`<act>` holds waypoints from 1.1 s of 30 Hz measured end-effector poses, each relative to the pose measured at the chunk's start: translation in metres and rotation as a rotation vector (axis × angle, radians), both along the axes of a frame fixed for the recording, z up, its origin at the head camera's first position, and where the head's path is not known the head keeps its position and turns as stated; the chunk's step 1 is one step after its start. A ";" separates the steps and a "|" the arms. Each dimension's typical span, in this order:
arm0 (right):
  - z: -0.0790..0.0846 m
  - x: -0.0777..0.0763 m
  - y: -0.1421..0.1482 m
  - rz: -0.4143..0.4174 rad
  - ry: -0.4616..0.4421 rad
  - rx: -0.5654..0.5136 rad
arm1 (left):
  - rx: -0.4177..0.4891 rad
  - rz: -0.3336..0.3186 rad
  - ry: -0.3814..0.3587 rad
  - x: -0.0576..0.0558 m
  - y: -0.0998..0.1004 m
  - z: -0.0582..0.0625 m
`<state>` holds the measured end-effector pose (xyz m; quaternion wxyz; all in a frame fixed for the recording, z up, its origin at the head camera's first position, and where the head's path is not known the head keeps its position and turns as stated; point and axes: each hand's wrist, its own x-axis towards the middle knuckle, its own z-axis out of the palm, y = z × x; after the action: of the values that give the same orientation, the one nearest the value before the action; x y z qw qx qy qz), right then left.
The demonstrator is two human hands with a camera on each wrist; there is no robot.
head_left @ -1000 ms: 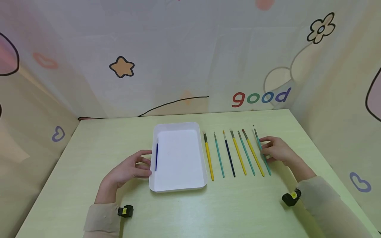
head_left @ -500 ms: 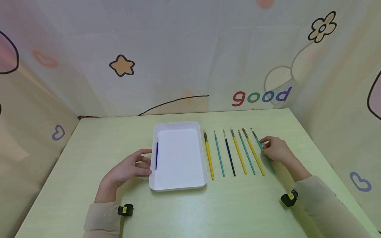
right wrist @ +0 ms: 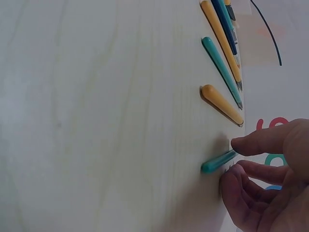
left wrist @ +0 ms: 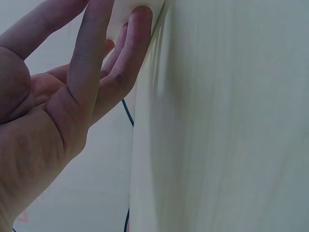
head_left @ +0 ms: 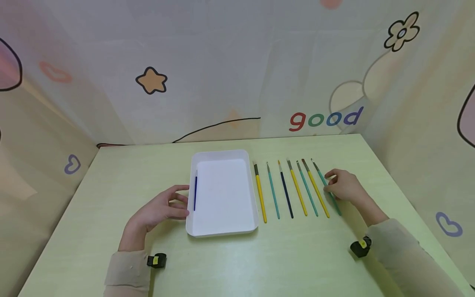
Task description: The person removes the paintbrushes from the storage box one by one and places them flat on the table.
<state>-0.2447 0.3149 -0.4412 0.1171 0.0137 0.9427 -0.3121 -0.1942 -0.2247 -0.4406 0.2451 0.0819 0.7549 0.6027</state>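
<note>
In the head view, my right hand (head_left: 343,185) pinches the rightmost teal paintbrush (head_left: 335,202) around its middle, with thumb and fingers on either side of the handle. The brush lies slanted, bristle end up and to the left. Its rounded teal handle end (right wrist: 212,166) shows in the right wrist view beside the thumb. My left hand (head_left: 161,208) touches the left side of a white rectangular tray (head_left: 222,234) with spread fingertips. Inside the tray, along its left wall, lies a thin dark blue paintbrush (head_left: 195,194).
Between tray and right hand runs a row of several paintbrushes: a thick yellow one (head_left: 261,198) nearest the tray, a teal one (head_left: 273,196), a dark blue one (head_left: 287,196), then more yellow and teal ones. A patterned cloth backdrop (head_left: 222,82) rises behind the pale table (head_left: 230,268).
The rightmost teal paintbrush has tilted, its bristle end swinging left towards the yellow brush beside it, and the right fingers have drawn together on it. The left hand and tray have stayed put.
</note>
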 end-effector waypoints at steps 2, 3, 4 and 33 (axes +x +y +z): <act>0.001 0.000 -0.001 -0.005 -0.012 -0.004 | 0.002 0.000 0.001 0.000 0.000 0.001; 0.001 0.000 -0.001 -0.005 -0.016 -0.004 | 0.004 -0.004 0.003 0.001 0.000 0.002; 0.001 0.000 -0.001 -0.006 -0.020 -0.004 | 0.005 -0.004 0.005 0.001 0.000 0.002; 0.032 0.005 -0.047 0.059 0.082 -0.041 | 0.013 0.003 -0.006 0.000 -0.001 0.002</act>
<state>-0.2399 0.2676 -0.4093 0.0876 -0.0291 0.9401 -0.3282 -0.1940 -0.2254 -0.4390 0.2460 0.0805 0.7502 0.6084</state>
